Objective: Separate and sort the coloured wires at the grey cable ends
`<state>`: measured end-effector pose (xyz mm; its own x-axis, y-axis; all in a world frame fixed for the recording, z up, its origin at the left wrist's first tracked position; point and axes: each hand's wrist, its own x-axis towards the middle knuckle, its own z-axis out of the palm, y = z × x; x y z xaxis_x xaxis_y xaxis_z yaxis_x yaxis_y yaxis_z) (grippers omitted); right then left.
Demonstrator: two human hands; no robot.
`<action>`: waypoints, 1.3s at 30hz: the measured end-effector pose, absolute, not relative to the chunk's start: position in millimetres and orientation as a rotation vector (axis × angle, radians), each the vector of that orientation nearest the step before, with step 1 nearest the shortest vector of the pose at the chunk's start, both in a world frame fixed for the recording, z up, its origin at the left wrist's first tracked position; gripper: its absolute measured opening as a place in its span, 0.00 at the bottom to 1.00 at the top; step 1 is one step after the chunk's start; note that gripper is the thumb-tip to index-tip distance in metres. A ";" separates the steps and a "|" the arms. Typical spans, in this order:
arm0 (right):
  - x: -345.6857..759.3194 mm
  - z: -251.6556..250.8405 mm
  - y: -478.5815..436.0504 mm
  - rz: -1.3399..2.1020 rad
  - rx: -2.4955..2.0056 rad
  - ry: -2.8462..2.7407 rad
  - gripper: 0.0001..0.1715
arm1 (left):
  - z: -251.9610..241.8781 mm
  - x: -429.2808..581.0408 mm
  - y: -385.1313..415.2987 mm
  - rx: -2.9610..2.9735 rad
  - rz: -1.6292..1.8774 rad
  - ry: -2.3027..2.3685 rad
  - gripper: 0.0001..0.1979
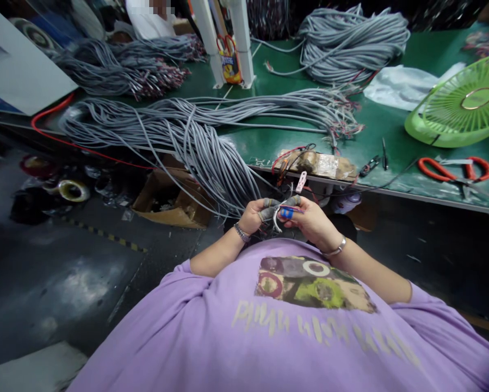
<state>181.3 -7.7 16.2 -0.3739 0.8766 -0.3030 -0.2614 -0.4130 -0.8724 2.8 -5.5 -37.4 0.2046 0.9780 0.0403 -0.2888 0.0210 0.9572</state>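
Note:
My left hand (253, 216) is closed on the end of a grey cable, close in front of my body. My right hand (309, 218) meets it and pinches the thin coloured wires (295, 209) that fan out of that end. White strands (276, 220) hang down between the two hands. Grey wrapping covers some fingertips, and a blue band sits on a right finger. A large bundle of grey cables (215, 155) drapes over the table edge down toward my left hand. Just beyond my hands, a small pink-white tag (301, 182) sticks up.
On the green table (264, 144) lie red-handled pliers (456, 173), small cutters (369, 165), a taped block (317, 164) and a green fan (460, 103). More cable coils (352, 43) are behind. A white post (246, 43) stands at the back. A cardboard box (174, 201) sits below left.

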 end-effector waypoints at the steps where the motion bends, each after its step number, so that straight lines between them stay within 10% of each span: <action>1: 181.1 16.8 -7.8 1.879 -1.045 -0.947 0.26 | -38.2 2.3 -5.2 1.129 1.193 0.836 0.20; 39: 183.8 19.3 -5.6 1.922 -0.957 -1.003 0.21 | -43.9 3.3 0.0 1.181 1.180 0.882 0.22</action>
